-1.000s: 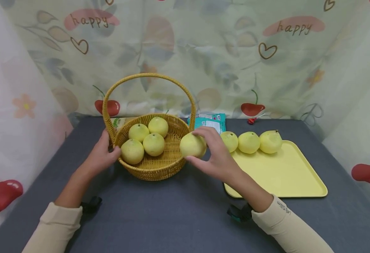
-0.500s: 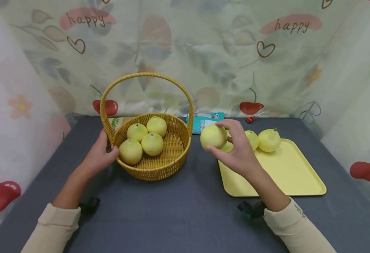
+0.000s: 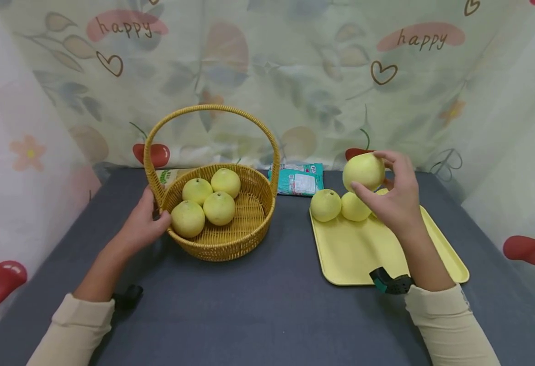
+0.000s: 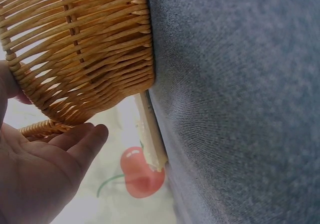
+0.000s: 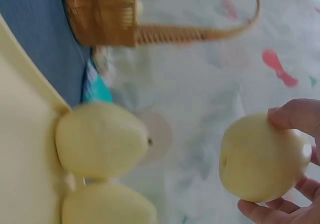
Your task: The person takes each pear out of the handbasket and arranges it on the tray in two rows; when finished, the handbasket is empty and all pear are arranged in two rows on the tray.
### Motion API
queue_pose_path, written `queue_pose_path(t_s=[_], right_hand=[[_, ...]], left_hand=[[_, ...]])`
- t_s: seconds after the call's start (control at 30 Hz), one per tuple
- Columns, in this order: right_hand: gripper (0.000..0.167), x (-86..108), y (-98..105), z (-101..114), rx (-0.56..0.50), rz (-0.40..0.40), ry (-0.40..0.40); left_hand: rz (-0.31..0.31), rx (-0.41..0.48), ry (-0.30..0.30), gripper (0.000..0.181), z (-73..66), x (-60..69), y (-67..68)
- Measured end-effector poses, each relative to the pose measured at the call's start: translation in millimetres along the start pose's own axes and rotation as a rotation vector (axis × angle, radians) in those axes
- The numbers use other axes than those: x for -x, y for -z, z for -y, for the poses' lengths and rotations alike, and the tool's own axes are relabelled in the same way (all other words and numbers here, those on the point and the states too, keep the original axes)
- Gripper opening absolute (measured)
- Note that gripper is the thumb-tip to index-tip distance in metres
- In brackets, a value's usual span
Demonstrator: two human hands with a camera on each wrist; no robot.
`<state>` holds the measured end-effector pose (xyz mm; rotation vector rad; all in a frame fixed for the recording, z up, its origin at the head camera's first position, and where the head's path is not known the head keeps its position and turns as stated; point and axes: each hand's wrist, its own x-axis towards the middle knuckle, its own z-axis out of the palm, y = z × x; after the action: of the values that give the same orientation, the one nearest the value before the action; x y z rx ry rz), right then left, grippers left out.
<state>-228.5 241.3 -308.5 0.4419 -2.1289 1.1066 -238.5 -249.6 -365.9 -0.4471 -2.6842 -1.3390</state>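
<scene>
My right hand (image 3: 399,198) holds a round, pale yellow pear (image 3: 363,172) above the back of the yellow tray (image 3: 354,254), thumb on one side and fingers on the other. On the tray's back edge sit a pear (image 3: 325,205) at the left corner, another pear (image 3: 355,207) beside it, and one more mostly hidden behind the held pear and hand. My left hand (image 3: 143,223) grips the left rim of the wicker basket (image 3: 223,250) by the handle's base; the left wrist view shows its fingers (image 4: 90,141) around that spot. Several pears (image 3: 219,208) lie in the basket's left part.
Behind the basket and tray lies a teal packet (image 3: 299,180). A pale packet (image 3: 168,176) is partly hidden behind the basket. Dark cloth (image 3: 249,310) covers the table, and a printed curtain (image 3: 272,76) hangs along the back and sides.
My right hand has carried the pear from beside the basket's right rim rightward and up, over the tray's back. My left hand stays on the basket rim.
</scene>
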Motion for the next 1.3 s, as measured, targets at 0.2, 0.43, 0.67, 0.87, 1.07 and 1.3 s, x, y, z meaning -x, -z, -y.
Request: queue_pose_path(t_s=[0.2, 0.43, 0.67, 0.87, 1.07, 1.3], right_hand=[[0.068, -3.8, 21, -16, 0.028, -0.064, -0.149], [0.066, -4.9, 43, -35, 0.042, -0.154, -0.263], [0.064, -1.8, 55, -57, 0.075, -0.204, -0.372], [0.063, 2.0, 65, -77, 0.120, -0.208, -0.484], [0.065, 8.1, 72, -96, 0.189, -0.191, -0.538], [0.072, 16.5, 75, -116, 0.315, -0.105, -0.553]], left_hand=[[-0.002, -0.008, -0.006, 0.071, 0.1, 0.0, 0.5], [0.002, -0.020, -0.003, 0.074, 0.0, -0.2, 0.4], [0.004, -0.016, -0.004, 0.073, 0.8, 0.1, 0.7], [0.005, -0.006, -0.003, 0.075, 2.1, -0.8, 0.3], [0.007, -0.012, -0.002, 0.074, 2.5, -1.2, 0.2], [0.002, -0.009, -0.006, 0.071, 2.7, -1.0, 0.0]])
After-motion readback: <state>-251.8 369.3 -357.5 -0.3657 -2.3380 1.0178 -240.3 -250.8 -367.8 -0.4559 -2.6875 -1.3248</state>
